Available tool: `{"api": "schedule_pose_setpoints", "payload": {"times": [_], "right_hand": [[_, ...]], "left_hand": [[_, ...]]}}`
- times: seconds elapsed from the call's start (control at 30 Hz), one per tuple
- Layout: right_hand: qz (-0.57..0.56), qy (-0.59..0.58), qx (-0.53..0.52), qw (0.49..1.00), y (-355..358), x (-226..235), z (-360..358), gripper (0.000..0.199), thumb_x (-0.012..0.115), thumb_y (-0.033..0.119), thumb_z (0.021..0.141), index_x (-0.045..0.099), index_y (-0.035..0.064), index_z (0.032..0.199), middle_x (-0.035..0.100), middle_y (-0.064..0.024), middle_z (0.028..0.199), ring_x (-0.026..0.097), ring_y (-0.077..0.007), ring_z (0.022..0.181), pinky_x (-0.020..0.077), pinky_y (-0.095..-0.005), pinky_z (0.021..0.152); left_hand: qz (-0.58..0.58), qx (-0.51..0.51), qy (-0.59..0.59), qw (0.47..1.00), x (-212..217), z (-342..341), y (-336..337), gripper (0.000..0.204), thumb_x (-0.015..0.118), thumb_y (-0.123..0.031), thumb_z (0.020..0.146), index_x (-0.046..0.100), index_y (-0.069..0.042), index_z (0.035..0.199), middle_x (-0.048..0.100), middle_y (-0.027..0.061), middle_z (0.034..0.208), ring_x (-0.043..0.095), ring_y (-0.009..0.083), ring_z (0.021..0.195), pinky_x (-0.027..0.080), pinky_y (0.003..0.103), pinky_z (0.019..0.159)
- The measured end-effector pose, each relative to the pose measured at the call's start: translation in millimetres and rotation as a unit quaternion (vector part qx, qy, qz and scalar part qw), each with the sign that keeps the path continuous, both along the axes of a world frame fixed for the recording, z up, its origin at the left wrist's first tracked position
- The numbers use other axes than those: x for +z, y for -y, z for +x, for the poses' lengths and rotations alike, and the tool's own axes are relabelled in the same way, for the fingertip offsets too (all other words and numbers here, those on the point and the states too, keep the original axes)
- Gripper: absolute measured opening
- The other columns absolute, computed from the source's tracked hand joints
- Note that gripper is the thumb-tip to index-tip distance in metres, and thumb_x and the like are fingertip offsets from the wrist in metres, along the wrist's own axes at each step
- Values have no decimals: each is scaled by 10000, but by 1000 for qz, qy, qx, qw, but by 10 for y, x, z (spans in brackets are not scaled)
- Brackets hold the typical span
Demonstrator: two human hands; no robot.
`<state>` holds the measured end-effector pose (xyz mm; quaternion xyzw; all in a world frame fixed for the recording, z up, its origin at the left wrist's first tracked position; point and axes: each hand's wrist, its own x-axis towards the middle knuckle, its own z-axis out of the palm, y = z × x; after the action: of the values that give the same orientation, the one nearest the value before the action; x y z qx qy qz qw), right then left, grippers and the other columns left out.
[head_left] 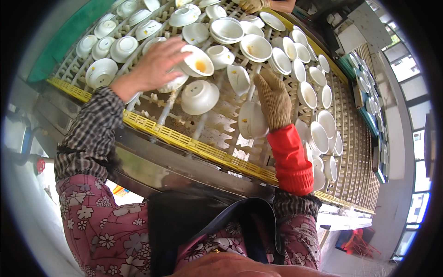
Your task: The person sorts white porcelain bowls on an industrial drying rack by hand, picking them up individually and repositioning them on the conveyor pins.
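Note:
My bare left hand point(159, 64) reaches over the rack with fingers stretched out and spread. Its fingertips overlap the left rim of a tilted white bowl point(203, 66) with an orange stain inside; a firm grip does not show. An overturned white bowl point(199, 97) lies just right of and below that hand. My right hand point(273, 99), in a tan knit glove, has its fingers extended, with no held thing visible. Between a tilted bowl point(238, 79) with food bits and another white bowl point(251, 121), it partly covers the latter; contact is unclear.
Many white bowls lie on a pegged conveyor rack point(221, 134) with a yellow edge strip point(184, 144). Tilted bowls point(318, 138) stand in rows at right. Another person's gloved hand point(253, 4) is at the far edge. Stacked green trays point(364, 101) hold dishes beyond.

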<state>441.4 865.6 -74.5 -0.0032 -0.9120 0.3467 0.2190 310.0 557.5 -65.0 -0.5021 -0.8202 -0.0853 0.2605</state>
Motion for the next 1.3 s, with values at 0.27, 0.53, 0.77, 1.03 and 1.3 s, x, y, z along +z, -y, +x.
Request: {"api": "schedule_pose_setpoints", "payload": {"times": [0.27,0.53,0.77,1.03,1.3], "right_hand": [[342,20,-131,930,-737,-269,671,432,667,391,803,599,39,1045,651,-158,934,632,-326,912,477,-422,792],[391,77,-228,888,-1854,-121,1500,513,701,319,799,569,36,1205,629,-177,1152,600,-326,1063,458,-404,935],[392,89,-469,787,-2164,236,1716,506,643,433,846,601,74,1199,669,-127,1081,634,-297,993,492,-398,883],[394,-14,-76,916,-631,429,102,535,753,393,726,586,48,1098,652,-114,977,622,-283,966,429,-407,943],[478,7,-14,878,-81,-142,-1619,455,682,421,780,624,99,1096,680,-69,990,622,-213,1037,364,-351,1058]], "left_hand": [[71,120,391,910,28,-230,-295,269,536,-263,942,595,-42,1083,628,80,1031,590,197,940,442,332,902],[459,-38,655,600,175,150,100,294,541,-242,960,546,3,1122,625,93,1048,633,153,933,536,298,829],[116,-48,533,837,-76,598,-543,245,544,-168,939,534,-35,1144,586,62,957,586,145,868,494,295,787],[-2,119,19,993,64,-578,-868,402,630,-173,843,550,-62,1222,553,119,1222,481,291,1191,361,432,1015],[-36,173,76,981,-109,-988,-1189,231,624,-221,843,630,-51,999,643,125,1011,596,325,993,427,447,873]]}}
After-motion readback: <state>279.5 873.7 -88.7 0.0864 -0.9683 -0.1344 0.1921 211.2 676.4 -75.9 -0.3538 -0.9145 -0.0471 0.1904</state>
